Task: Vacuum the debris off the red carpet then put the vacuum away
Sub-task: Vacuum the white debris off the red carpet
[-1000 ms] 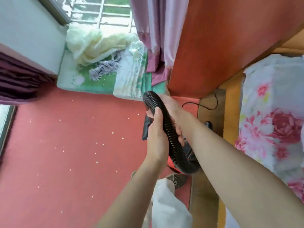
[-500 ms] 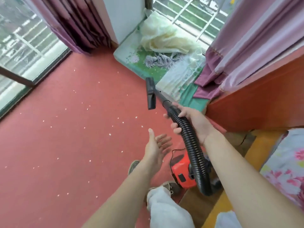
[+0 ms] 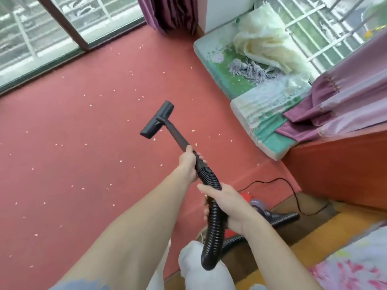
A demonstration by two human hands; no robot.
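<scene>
Head view, left fingers (image 3: 200, 158): clamping round the lower end of the wand (image 3: 177, 136), with fingertips showing on its right side.
Left hand (image 3: 188, 163): gripping the wand just above the point where the ribbed section begins, arm reaching forward.
Right fingers (image 3: 206, 210): curling under and round the hose (image 3: 212, 229), with the thumb lying along its top.
Right hand (image 3: 227, 208): holding the hose nearer the body, close behind the left hand but not touching it.
Hose: running up from the wand through both grips, then looping down in front of the knee and trailing back to the right.
Nozzle (image 3: 157, 120): sitting at the far end of the wand, pointing away and to the left, over the carpet; cannot tell whether touching it.
Red carpet (image 3: 83, 122): covering the floor ahead and to the left.
Debris (image 3: 193, 130): lying scattered as small pale flecks across the carpet, some right beside the nozzle.
Vacuum body (image 3: 258, 206): sitting on the floor behind the right hand, partly hidden by it.
Cord (image 3: 293, 191): snaking from the vacuum body along the wooden panel (image 3: 339, 170).
Mattress pad (image 3: 222, 68): lying at the far right carpet edge, carrying a cream cloth (image 3: 266, 42).
Purple curtain (image 3: 345, 97): draping onto the pad's near end.
Window (image 3: 41, 28): bordering the carpet at far left.
</scene>
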